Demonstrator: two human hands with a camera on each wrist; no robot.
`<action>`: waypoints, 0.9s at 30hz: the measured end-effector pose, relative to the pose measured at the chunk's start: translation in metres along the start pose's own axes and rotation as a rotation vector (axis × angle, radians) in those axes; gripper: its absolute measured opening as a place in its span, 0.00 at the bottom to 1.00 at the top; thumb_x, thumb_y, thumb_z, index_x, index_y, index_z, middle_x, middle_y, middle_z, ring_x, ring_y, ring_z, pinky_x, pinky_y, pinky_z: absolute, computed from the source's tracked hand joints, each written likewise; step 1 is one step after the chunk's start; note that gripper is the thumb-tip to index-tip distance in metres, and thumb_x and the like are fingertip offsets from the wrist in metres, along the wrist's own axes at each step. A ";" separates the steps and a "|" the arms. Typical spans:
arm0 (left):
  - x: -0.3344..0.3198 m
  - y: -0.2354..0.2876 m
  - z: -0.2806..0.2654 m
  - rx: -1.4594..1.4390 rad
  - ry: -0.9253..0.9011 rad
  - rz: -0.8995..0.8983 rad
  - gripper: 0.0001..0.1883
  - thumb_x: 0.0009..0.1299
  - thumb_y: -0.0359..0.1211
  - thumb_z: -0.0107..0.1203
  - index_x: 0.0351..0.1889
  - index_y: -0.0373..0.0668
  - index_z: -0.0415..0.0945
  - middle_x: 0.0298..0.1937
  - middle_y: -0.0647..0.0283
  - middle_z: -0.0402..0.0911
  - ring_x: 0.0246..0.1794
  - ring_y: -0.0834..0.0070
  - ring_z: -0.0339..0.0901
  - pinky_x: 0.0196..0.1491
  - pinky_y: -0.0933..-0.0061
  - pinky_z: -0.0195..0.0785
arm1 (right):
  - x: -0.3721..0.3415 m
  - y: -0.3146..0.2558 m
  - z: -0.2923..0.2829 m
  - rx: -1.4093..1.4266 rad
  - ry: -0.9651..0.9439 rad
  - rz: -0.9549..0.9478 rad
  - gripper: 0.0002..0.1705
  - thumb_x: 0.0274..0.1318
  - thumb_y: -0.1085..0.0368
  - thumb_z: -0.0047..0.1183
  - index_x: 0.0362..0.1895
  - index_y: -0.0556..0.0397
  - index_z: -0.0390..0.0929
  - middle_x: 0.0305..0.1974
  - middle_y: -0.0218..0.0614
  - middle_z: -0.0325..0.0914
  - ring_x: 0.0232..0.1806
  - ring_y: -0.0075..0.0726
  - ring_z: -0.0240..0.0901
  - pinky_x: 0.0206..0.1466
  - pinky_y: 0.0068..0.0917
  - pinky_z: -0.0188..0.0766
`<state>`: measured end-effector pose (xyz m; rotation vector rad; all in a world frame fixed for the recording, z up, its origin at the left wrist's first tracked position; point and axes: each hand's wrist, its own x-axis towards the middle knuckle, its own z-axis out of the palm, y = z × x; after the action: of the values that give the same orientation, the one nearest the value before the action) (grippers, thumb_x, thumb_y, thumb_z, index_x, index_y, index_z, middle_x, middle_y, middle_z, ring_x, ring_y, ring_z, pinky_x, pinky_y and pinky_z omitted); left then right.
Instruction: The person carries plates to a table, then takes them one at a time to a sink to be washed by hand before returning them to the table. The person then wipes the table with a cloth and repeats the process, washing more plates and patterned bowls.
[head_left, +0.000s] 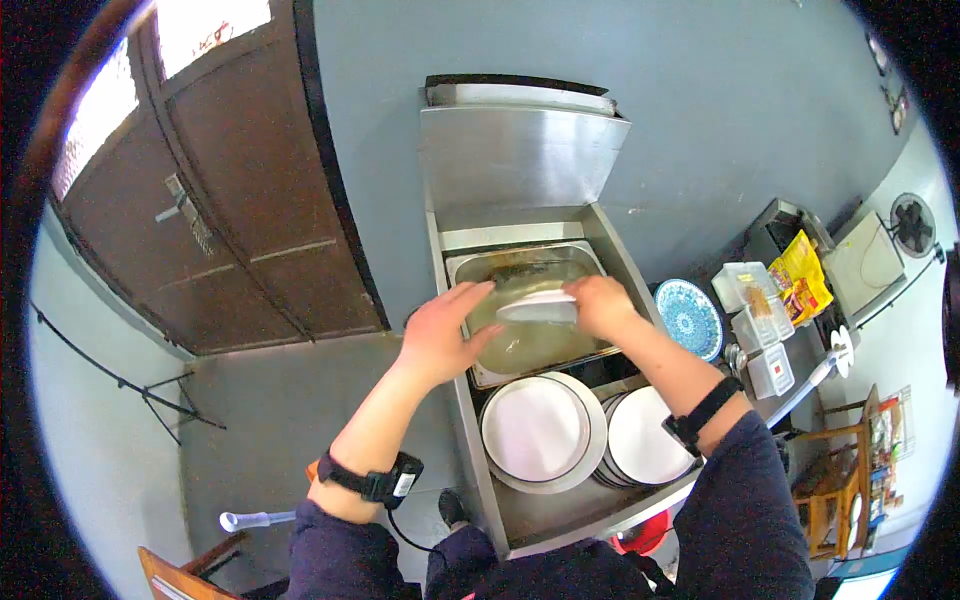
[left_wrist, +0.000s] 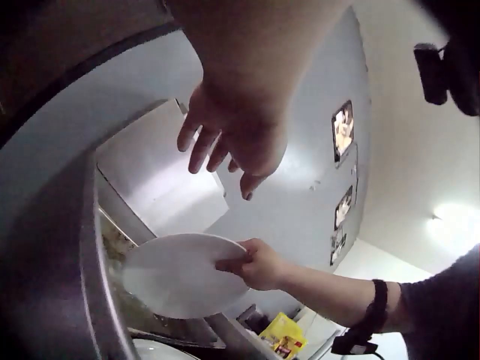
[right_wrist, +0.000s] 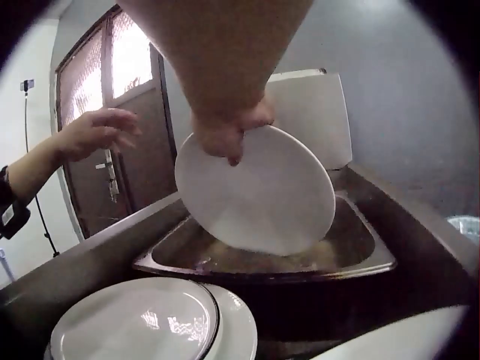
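My right hand (head_left: 603, 306) pinches a white plate (right_wrist: 259, 196) by its rim, thumb on one face. The plate stands nearly on edge over a rectangular metal pan (right_wrist: 360, 271) of cloudy, yellowish water. In the right wrist view its lower edge overlaps the pan. My left hand (head_left: 440, 330) hovers over the pan's left side, fingers spread and thumb apart, with a gap to the plate. In the left wrist view, that hand (left_wrist: 238, 131) holds nothing. Nearer my body, a stack of white plates (head_left: 535, 430) sits beside a second stack (head_left: 652, 438) in the same steel unit.
A raised steel panel (head_left: 520, 155) stands behind the pan against the grey wall. To the right are a blue patterned plate (head_left: 688, 320), clear plastic containers (head_left: 755, 320) and a yellow bag (head_left: 800, 280). The unit's metal side wall (head_left: 480, 480) borders the plates. A brown door (head_left: 230, 190) is at left.
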<state>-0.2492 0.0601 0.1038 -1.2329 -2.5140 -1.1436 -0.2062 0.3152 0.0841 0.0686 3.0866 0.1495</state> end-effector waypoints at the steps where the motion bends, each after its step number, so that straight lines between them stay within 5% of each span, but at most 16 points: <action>1: -0.016 -0.003 -0.006 -0.049 0.055 0.010 0.25 0.54 0.38 0.57 0.50 0.44 0.66 0.48 0.57 0.71 0.45 0.61 0.70 0.46 0.67 0.64 | 0.000 0.002 -0.007 0.008 0.041 -0.036 0.21 0.34 0.72 0.45 0.40 0.47 0.74 0.36 0.42 0.74 0.40 0.46 0.71 0.43 0.37 0.68; 2: -0.033 -0.008 -0.010 -0.097 0.110 0.019 0.24 0.54 0.37 0.58 0.49 0.44 0.67 0.47 0.57 0.71 0.43 0.62 0.71 0.44 0.68 0.65 | -0.001 0.008 -0.003 0.021 0.223 -0.104 0.14 0.37 0.70 0.47 0.34 0.46 0.75 0.29 0.41 0.75 0.33 0.47 0.73 0.37 0.40 0.70; 14: -0.207 -0.061 -0.027 -0.238 0.328 -0.432 0.23 0.52 0.32 0.60 0.47 0.39 0.69 0.45 0.56 0.72 0.36 0.70 0.72 0.42 0.73 0.65 | -0.032 -0.014 -0.085 -0.031 0.318 -0.103 0.21 0.39 0.74 0.44 0.43 0.50 0.72 0.41 0.41 0.73 0.40 0.46 0.70 0.43 0.37 0.67; 27: -0.251 -0.076 -0.063 -0.267 0.467 -0.520 0.22 0.52 0.28 0.59 0.47 0.40 0.69 0.46 0.60 0.72 0.36 0.74 0.71 0.41 0.75 0.65 | -0.050 -0.027 -0.104 -0.001 0.476 -0.104 0.20 0.37 0.78 0.45 0.40 0.52 0.74 0.38 0.42 0.74 0.38 0.48 0.70 0.42 0.35 0.68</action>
<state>-0.1506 -0.1697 0.0027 -0.2656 -2.4113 -1.6822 -0.1634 0.2759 0.1874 -0.1505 3.5534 0.1864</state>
